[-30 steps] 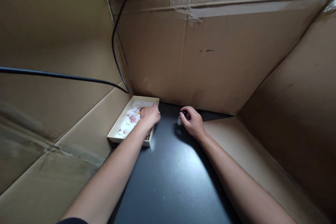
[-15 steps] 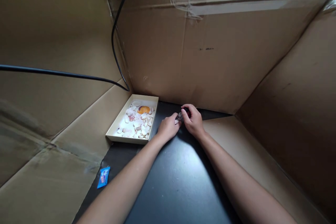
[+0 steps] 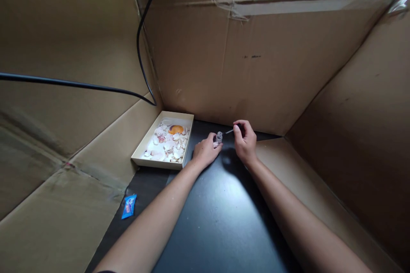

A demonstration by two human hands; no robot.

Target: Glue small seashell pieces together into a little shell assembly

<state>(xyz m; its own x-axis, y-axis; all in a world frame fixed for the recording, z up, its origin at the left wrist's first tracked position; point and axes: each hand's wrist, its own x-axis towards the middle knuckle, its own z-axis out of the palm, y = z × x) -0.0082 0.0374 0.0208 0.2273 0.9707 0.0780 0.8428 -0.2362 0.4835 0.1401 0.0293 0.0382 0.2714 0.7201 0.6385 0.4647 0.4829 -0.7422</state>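
Note:
My left hand (image 3: 207,150) is closed around a small clear bottle (image 3: 219,137) on the dark tabletop. The bottle's neck shows uncapped above the fingers, and pale patterned beads or markings show low on its side. Just to the right, my right hand (image 3: 246,141) pinches a thin greyish dropper (image 3: 228,131). Its narrow stem points left, with the tip close beside the bottle's mouth; the end inside the fingers is hidden. Left of my left hand is a shallow cream box (image 3: 157,164) of white shells, with one larger orange shell (image 3: 176,129) among them.
A small blue packet (image 3: 129,206) lies on the table at the lower left. Cardboard walls (image 3: 272,85) enclose the dark table (image 3: 211,230) at the back and sides. A black cable (image 3: 139,51) loops down at the back left corner.
My right hand has moved right, away from the bottle, drawing the dropper's stem out into view. My left hand stays on the bottle. The view has shifted slightly.

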